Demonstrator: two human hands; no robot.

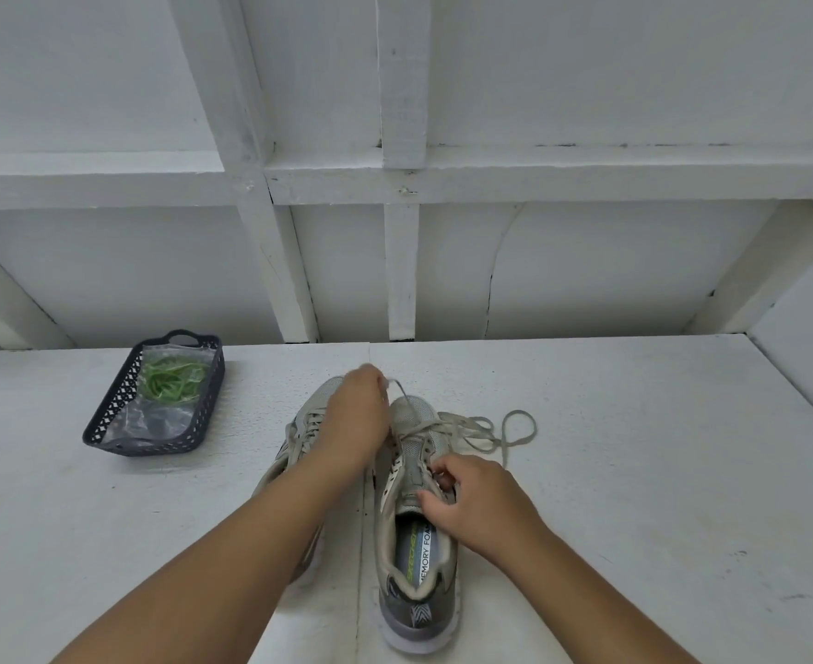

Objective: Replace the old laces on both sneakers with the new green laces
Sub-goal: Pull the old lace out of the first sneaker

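Note:
Two grey sneakers stand side by side on the white table, toes pointing away from me. My left hand (pixel 356 414) reaches over the left sneaker (pixel 299 424) and pinches a strand of the old grey lace (pixel 471 431), pulled taut above the toe of the right sneaker (pixel 416 567). My right hand (pixel 471 500) grips the right sneaker at its upper eyelets and tongue. Loose loops of the old lace lie on the table right of that toe. The new green laces (pixel 172 381) lie in a clear bag inside a dark basket (pixel 107 424) at the left.
A white wall with wooden framing (pixel 402 261) rises right behind the table's far edge. The table top (pixel 634 472) stretches out to the right of the sneakers and towards me on the left.

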